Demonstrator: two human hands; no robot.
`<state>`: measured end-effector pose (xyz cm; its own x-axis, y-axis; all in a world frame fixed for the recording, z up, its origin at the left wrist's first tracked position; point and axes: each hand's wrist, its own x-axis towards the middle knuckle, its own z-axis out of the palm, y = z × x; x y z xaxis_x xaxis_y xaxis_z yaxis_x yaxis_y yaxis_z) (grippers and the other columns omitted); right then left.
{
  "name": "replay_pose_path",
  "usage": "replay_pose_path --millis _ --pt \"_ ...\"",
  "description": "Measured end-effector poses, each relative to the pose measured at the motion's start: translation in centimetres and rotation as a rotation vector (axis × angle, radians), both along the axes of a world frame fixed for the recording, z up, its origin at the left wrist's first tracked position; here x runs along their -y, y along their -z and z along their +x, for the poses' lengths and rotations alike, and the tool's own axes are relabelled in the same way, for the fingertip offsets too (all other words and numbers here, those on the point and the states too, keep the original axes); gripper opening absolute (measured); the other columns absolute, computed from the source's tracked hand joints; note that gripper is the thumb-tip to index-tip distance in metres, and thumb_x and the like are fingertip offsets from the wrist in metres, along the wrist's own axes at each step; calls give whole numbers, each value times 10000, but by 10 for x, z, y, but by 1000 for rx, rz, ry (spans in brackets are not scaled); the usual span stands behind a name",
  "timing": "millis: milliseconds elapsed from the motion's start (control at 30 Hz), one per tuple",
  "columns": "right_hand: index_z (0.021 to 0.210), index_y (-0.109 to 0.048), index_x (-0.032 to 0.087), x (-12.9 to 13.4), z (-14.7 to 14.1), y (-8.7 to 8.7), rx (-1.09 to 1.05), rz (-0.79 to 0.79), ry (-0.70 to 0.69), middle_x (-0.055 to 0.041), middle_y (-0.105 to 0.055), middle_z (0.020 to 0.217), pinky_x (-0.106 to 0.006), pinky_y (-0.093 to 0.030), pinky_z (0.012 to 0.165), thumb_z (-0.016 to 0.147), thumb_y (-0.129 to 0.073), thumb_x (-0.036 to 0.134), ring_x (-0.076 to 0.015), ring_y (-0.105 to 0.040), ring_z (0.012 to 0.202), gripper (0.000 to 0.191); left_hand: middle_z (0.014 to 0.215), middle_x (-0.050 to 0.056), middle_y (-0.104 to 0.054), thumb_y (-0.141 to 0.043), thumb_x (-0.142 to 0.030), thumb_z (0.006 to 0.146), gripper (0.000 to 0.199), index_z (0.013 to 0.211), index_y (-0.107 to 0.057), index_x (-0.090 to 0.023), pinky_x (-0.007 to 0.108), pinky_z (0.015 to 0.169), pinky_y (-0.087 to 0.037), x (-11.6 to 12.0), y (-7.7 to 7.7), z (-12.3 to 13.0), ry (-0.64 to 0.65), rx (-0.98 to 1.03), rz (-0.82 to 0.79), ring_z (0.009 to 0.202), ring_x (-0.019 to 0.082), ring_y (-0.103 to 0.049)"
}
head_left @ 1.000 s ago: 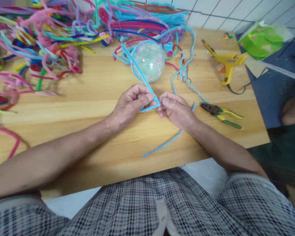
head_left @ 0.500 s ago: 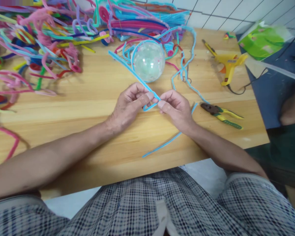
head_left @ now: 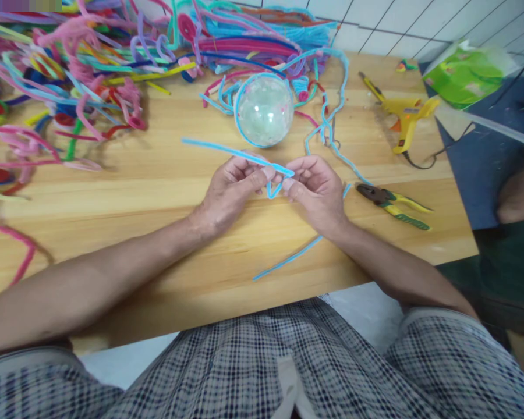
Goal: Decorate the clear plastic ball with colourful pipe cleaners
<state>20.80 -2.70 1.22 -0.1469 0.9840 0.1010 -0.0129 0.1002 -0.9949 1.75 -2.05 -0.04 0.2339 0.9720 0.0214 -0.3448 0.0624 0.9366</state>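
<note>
A blue pipe cleaner [head_left: 218, 148] is bent into a small triangle at its right end, and its long straight part points to the upper left. My left hand [head_left: 236, 189] pinches it between thumb and fingers, left of the bend. The fingertips of my right hand [head_left: 312, 192] close on the bent end. Just beyond my hands sits a clear ball [head_left: 265, 110] with a blue strip around its edge. A separate blue pipe cleaner [head_left: 288, 258] lies on the table, running partly under my right wrist.
Pliers [head_left: 393, 206] and a yellow glue gun [head_left: 406, 116] lie at the right on the wooden table [head_left: 157, 291]. Colourful pipe cleaners [head_left: 87, 75] are heaped at the back left. A green package [head_left: 465, 75] stands at the far right, and part of another person shows beside the table.
The long part of the held pipe cleaner has swung down to the left and lies flatter. Its bent end has shifted slightly right. Both hands stay close together.
</note>
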Motion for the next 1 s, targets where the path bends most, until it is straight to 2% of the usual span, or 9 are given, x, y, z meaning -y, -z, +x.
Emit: replay_pose_path --millis 167,333,500,633,1000 --pt "1006 -655 275 -1 2 -2 7 -31 -38 69 -646 760 -280 -594 708 813 -989 599 -120 -612 684 504 915 1 -813 -1017 -536 834 417 974 -766 -234 317 769 -608 2 0 1 23 -22 -2 811 168 -756" --pt "1017 -656 269 0 0 -4 -25 -43 -76 75 -657 787 -264 -592 689 825 -992 539 -102 -603 659 472 882 17 -831 -1017 -566 820 406 898 -805 -228 320 752 -611 3 -1 0 12 -79 -5 783 172 -761" --pt "1021 -646 271 0 -1 -2 -65 -59 -77 83 -646 766 -241 -540 596 828 -987 555 -88 -574 602 484 863 25 -826 -998 -584 841 405 884 -801 -232 323 735 -604 2 -1 0 18 -92 6 777 177 -762" --pt "1031 -655 258 1 0 0 -78 -58 -93 70 -690 796 -226 -505 550 857 -978 530 -82 -596 597 457 866 29 -830 -1014 -587 820 423 869 -807 -222 307 710 -582 1 0 0 11 -71 7 762 163 -744" --pt "1062 -691 247 -4 4 11 -142 12 -132 69 -742 826 -204 -509 547 877 -986 431 -73 -630 606 394 845 39 -828 -1030 -526 811 389 865 -825 -200 271 633 -507 1 -2 0 30 -48 -49 680 128 -671"
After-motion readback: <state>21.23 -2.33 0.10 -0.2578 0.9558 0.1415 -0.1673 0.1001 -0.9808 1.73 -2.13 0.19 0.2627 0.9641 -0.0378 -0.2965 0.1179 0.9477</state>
